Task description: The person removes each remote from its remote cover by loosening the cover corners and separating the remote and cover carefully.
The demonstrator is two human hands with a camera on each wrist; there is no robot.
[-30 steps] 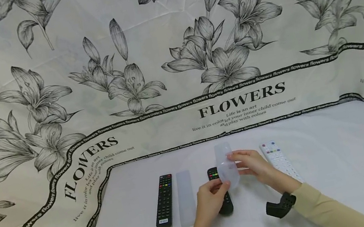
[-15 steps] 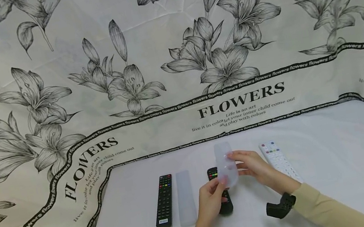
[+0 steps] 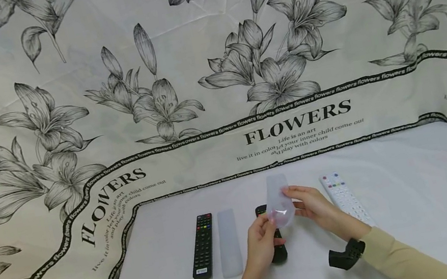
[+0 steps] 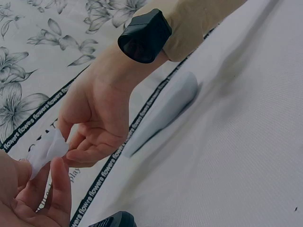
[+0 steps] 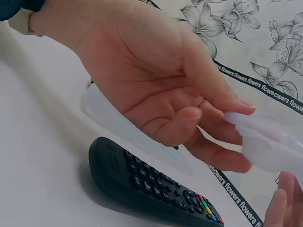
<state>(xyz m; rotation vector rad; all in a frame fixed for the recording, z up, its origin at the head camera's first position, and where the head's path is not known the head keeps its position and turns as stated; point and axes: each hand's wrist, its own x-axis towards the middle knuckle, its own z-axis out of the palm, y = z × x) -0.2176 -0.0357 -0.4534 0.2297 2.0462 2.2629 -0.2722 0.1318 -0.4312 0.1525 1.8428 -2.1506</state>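
A translucent, flexible remote control cover (image 3: 277, 195) is held up above the table between both hands. My left hand (image 3: 260, 241) pinches its lower end between thumb and fingers. On the right side, my right hand (image 3: 313, 203) grips its edge. Crumpled-looking folds of the cover (image 5: 267, 142) show between the hands in the right wrist view. Beneath the hands lies a black remote control (image 3: 279, 253), partly hidden by the cover and left hand. Its keys and coloured buttons show in the right wrist view.
Another black remote control (image 3: 202, 247) lies at the left, beside a second translucent cover (image 3: 228, 243) flat on the table. Behind the right hand lies a white remote control (image 3: 345, 198). A flower-printed cloth (image 3: 191, 160) hangs behind the white table (image 3: 157, 271).
The cover has turned slightly, and its lower end now shows a glossy, rounded bulge. My left hand has shifted a little up and right. The remotes stay where they were.
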